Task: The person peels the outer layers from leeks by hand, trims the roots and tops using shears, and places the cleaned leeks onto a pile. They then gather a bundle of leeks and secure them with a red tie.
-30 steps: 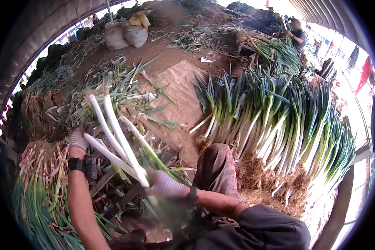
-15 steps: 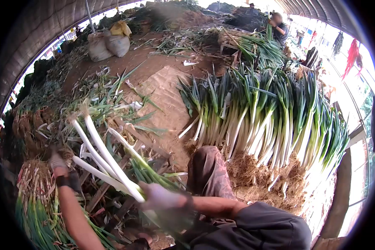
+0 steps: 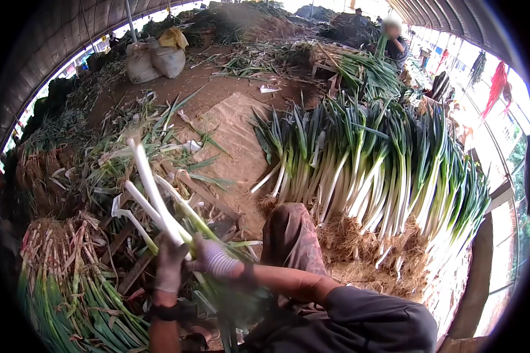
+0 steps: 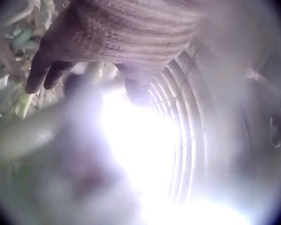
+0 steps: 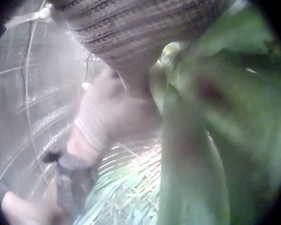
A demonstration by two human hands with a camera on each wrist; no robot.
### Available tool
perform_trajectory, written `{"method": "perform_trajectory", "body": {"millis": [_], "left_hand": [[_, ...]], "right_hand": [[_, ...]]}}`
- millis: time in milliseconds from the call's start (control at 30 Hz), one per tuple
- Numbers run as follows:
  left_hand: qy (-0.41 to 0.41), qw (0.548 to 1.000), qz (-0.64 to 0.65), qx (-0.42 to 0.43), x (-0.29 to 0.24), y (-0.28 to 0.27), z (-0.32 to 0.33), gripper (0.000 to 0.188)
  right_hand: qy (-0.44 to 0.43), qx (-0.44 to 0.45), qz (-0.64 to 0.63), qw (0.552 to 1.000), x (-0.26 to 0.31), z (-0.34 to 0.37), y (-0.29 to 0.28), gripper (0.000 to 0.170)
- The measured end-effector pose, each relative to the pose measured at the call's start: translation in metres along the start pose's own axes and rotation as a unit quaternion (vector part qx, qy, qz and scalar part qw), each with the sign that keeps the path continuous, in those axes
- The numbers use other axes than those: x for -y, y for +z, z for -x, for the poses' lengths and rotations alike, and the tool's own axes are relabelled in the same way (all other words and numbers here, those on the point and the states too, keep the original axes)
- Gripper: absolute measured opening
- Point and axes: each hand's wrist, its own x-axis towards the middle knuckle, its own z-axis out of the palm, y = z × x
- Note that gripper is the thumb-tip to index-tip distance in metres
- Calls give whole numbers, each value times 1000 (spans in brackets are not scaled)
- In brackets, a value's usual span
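Note:
Several long white-stemmed green onions point(image 3: 153, 197) slant up to the left from both hands, root ends up. My right hand point(image 3: 215, 257), in a striped knit glove, grips the bundle where white turns to green. Right beside it, my gloved left hand point(image 3: 171, 267) has its fingers round the stems. A thinner pale strip point(image 3: 136, 222) bends away left of that hand. The right wrist view shows wide green leaves point(image 5: 192, 154) hanging below the right glove, with the left hand point(image 5: 117, 110) next to it. The left wrist view is washed out by glare below the left glove point(image 4: 126, 33).
A row of green onions point(image 3: 371, 170) with roots towards me lies right of my knee point(image 3: 294, 235). Another pile point(image 3: 70, 282) lies at lower left. Trimmed leaves cover the ground ahead, near stuffed sacks point(image 3: 156, 62). A person point(image 3: 394, 44) sits at far right.
My left hand has come from the roots at far left, beside the lower-left pile, in to the stems next to my right hand. The held stems have swung slightly right and closer together.

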Motion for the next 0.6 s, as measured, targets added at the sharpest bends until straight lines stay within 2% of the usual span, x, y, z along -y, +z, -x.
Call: {"method": "perform_trajectory", "body": {"millis": [67,100,167,267,300,333,367,400,467,500,533,567,600], "left_hand": [[-40,987,-141,-72,32,-3,-25,40],[-27,982,-171,-80,39,-7,-34,44],[-8,982,-174,-76,37,-9,-39,38],[-31,996,-66,-41,17,-4,-29,32],[-43,999,7,-11,14,-3,-25,31],[-50,999,19,-1,14,-5,-23,31],[-72,997,36,-19,18,-8,-23,32],[-92,993,53,-46,28,-14,-22,32],[-45,998,44,23,50,-29,-25,31],[-27,995,91,20,91,-43,-39,29],[-40,994,99,35,96,-48,-40,28],[-54,992,105,50,100,-52,-42,26],[-105,987,79,88,75,-37,-33,25]], "right_hand": [[-57,-11,-33,998,-24,-8,23,69],[-71,-25,-50,996,-28,-9,23,69],[-91,-38,-105,990,-36,-14,25,72],[-100,-35,-269,957,-38,-13,22,79],[-82,-11,-339,937,-38,-10,20,76],[-62,17,-408,911,-18,-2,4,74],[-15,13,-498,867,3,13,-11,65],[-26,-14,-450,893,-6,10,-12,55],[-38,-72,-346,935,-22,5,-12,36],[-5,-47,-400,915,-7,6,-20,31],[-29,-58,-415,907,8,11,-23,32],[-51,-35,-430,901,-2,7,-15,36],[-141,-64,-365,918,-8,2,-5,40]]}}
